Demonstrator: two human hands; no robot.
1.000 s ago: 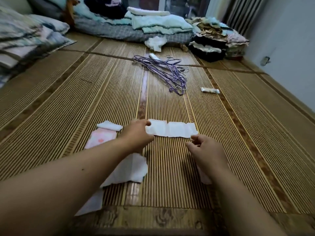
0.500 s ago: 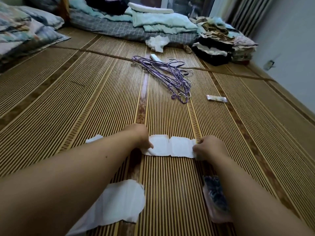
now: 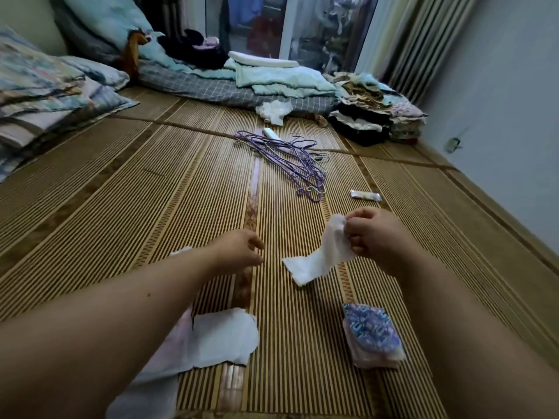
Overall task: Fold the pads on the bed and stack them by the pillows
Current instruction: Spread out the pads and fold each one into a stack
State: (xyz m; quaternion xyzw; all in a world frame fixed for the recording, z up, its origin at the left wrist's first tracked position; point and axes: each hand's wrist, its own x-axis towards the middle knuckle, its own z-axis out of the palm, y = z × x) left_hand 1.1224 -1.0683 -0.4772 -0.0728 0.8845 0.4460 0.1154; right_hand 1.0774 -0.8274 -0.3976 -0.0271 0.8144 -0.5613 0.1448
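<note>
My right hand (image 3: 373,237) pinches a white pad (image 3: 317,263) by one end; my left hand (image 3: 239,252) hovers relaxed, seemingly empty.

Two bare hands, left hand (image 3: 239,252) and right hand (image 3: 375,240). White unfolded pads: held pad (image 3: 320,258), flat pad (image 3: 223,337), more partly hidden under the left forearm, number unclear. One folded blue-patterned pad (image 3: 372,337). One small silvery sachet (image 3: 364,195). One tangle of purple wire hangers (image 3: 290,161), too knotted to count. One crumpled white cloth (image 3: 273,110).

My left hand (image 3: 239,252) and right hand (image 3: 375,237) are bare. Both forearms uncovered as far as visible; one small dark spot on the left forearm (image 3: 121,322).
</note>
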